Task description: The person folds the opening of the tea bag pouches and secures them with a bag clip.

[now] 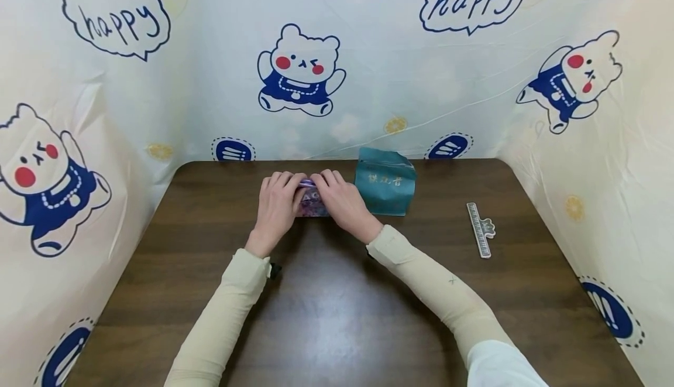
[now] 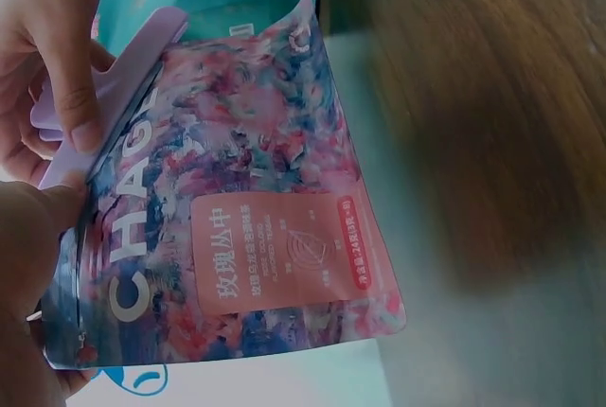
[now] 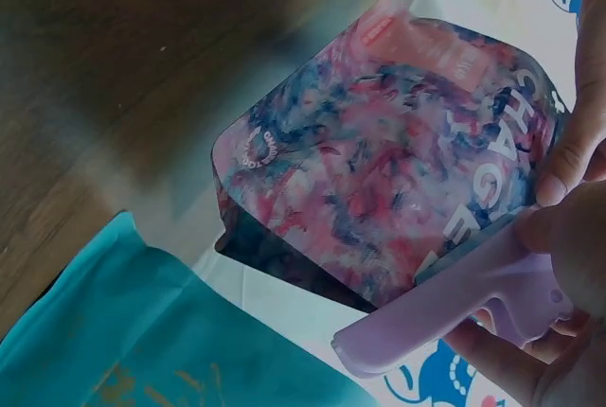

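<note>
A pink-and-blue patterned tea pouch [image 2: 246, 142] stands at the far middle of the table, its top edge between both hands. Across that top edge lies a light purple sealing clip [image 3: 454, 298]. My right hand [image 1: 344, 201] grips the clip, thumb on one side and fingers curled beneath its handle. At the pouch's other top corner, my left hand [image 1: 276, 202] pinches the edge, its thumb [image 2: 62, 201] near the clip's end. In the head view the hands cover most of the pouch and clip. Whether the clip's jaws are fully closed cannot be seen.
A teal pouch with gold lettering [image 1: 387, 185] stands just right of my right hand. Farther right on the brown table [image 1: 326, 311] lies a clear, ruler-like clip [image 1: 481, 230]. A printed curtain [image 1: 368, 82] borders the table's back and sides.
</note>
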A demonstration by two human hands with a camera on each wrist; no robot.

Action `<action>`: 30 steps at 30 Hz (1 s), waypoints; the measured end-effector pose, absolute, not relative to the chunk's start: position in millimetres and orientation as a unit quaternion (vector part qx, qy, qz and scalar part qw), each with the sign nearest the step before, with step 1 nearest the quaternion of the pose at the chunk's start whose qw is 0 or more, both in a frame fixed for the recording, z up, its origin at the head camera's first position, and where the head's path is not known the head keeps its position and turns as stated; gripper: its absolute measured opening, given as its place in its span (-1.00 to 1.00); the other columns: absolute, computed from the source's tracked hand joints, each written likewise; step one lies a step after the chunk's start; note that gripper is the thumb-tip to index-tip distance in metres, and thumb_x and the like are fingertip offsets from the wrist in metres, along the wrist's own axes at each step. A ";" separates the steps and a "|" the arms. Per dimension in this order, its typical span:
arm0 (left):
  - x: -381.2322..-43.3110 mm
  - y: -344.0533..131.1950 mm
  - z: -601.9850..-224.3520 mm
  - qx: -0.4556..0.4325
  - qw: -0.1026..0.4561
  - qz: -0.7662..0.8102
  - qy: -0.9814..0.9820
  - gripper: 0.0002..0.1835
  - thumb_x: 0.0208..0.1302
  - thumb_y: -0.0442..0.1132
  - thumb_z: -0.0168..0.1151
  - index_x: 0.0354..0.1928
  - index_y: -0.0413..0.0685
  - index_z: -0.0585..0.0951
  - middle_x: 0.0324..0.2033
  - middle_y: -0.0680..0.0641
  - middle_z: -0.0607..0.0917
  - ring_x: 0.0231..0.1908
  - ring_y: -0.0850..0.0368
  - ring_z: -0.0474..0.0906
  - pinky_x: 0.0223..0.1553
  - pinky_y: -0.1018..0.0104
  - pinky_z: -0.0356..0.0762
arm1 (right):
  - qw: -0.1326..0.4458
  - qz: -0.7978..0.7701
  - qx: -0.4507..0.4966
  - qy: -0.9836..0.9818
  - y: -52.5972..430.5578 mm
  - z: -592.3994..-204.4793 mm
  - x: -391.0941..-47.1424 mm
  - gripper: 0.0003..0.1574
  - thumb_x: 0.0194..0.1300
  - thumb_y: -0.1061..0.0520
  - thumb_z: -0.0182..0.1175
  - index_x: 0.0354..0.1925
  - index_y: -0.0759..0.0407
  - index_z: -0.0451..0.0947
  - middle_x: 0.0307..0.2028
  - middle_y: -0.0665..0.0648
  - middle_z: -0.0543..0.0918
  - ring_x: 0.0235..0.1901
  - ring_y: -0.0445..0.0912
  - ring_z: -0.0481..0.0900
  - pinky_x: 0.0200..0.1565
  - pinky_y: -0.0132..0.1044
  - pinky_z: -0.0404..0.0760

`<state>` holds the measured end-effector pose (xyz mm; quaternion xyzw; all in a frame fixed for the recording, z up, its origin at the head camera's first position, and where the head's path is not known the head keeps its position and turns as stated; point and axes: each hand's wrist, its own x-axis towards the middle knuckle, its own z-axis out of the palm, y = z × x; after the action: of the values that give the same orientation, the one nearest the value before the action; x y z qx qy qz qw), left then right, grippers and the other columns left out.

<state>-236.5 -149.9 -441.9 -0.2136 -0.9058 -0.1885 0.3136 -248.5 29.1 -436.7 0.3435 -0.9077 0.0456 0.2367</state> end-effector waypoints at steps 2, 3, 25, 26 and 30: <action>-237.7 -151.1 -441.9 -0.210 0.313 -0.190 -0.907 -0.76 0.28 -0.13 0.18 -0.04 0.03 0.56 -0.23 -0.06 0.59 -0.20 -0.04 0.40 -0.15 0.08 0.29 | 0.235 0.049 0.344 -0.908 27.6 -436.9 -251.2 -0.48 0.29 0.14 0.15 0.19 0.11 0.27 -0.01 0.13 0.42 -0.09 -0.06 0.42 -0.36 -0.29 0.60; -238.6 -151.7 -442.3 -0.208 0.312 -0.189 -0.907 -0.76 0.28 -0.13 0.17 -0.03 0.03 0.56 -0.22 -0.06 0.59 -0.20 -0.04 0.40 -0.15 0.08 0.29 | 0.236 0.051 0.345 -0.907 27.0 -437.3 -252.6 -0.49 0.31 0.14 0.13 0.19 0.10 0.27 -0.01 0.13 0.41 -0.09 -0.06 0.41 -0.37 -0.29 0.60; -258.3 -154.9 -460.2 -0.201 0.282 -0.213 -0.914 -0.73 0.26 -0.14 0.20 -0.02 0.00 0.58 -0.19 -0.08 0.60 -0.17 -0.07 0.40 -0.15 0.04 0.28 | 0.230 0.041 0.344 -0.909 25.0 -456.0 -269.7 -0.44 0.29 0.15 0.15 0.21 0.06 0.24 -0.03 0.15 0.39 -0.11 -0.04 0.39 -0.50 -0.31 0.55; -258.2 -154.9 -460.0 -0.201 0.283 -0.213 -0.913 -0.73 0.26 -0.14 0.20 -0.02 -0.01 0.58 -0.20 -0.08 0.60 -0.17 -0.07 0.40 -0.15 0.04 0.28 | 0.231 0.042 0.345 -0.909 25.0 -456.0 -270.0 -0.44 0.29 0.15 0.15 0.21 0.06 0.24 -0.03 0.15 0.39 -0.11 -0.04 0.39 -0.50 -0.30 0.55; -258.1 -155.2 -459.4 -0.200 0.281 -0.211 -0.915 -0.74 0.27 -0.14 0.19 -0.02 0.01 0.57 -0.20 -0.07 0.60 -0.17 -0.07 0.40 -0.15 0.04 0.29 | 0.233 0.043 0.346 -0.908 25.2 -456.4 -271.2 -0.47 0.30 0.14 0.13 0.20 0.06 0.24 -0.03 0.14 0.40 -0.11 -0.04 0.39 -0.49 -0.30 0.55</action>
<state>-258.1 -155.2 -459.4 -0.1995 -0.9146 -0.2114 0.2811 -271.2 25.2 -456.4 0.3462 -0.9078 0.0430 0.2328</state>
